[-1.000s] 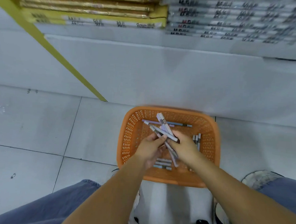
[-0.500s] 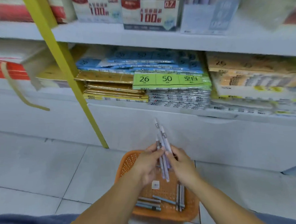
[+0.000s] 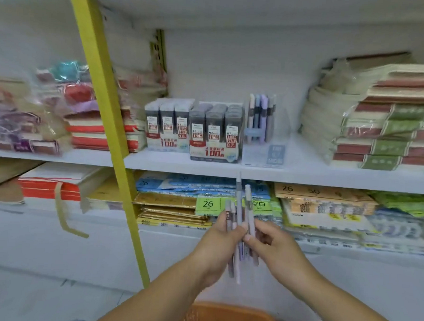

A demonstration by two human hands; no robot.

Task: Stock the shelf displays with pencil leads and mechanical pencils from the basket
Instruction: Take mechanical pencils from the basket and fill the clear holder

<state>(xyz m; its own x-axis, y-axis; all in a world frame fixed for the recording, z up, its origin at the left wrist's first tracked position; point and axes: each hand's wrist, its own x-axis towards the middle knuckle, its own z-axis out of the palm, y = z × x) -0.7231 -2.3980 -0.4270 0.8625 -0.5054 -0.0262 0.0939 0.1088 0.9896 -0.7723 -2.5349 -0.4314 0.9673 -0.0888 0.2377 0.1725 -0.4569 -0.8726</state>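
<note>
Several pencils (image 3: 239, 206) in one loose upright bunch, uneven in height, the tallest poking well above the rest. Left hand (image 3: 218, 246) curled round the bunch from the left, thumb across the front; right hand (image 3: 275, 249) pinching the same bunch from the right. Both clamped on pencils, neither free. Bunch held in mid-air, just below the edge of the shelf (image 3: 315, 176) bearing the clear stand (image 3: 276, 152) and the lead boxes (image 3: 216, 136), and well above the basket (image 3: 232, 314), cropped at the bottom edge. Not yet in the display.

Probably squaring up the bunch ahead of a lift to the stand.

Possible trouble from here, by judgement only:

- Losing one pencil out of the bunch: slim, smooth barrels, unevenly seated, easy to shed on any loosening of one hand ahead of a firmer hold by the other.
- Dropping onto the floor instead of into the basket, given the bunch forward of it.
- Tipping the stand, light-looking and with upright pencils inside, by pushing the bunch in tilted or all at once.
- Nudging the lead boxes, just beside the stand on its left.

Safer fed in a few at a time, upright, with the stand steadied.
</note>
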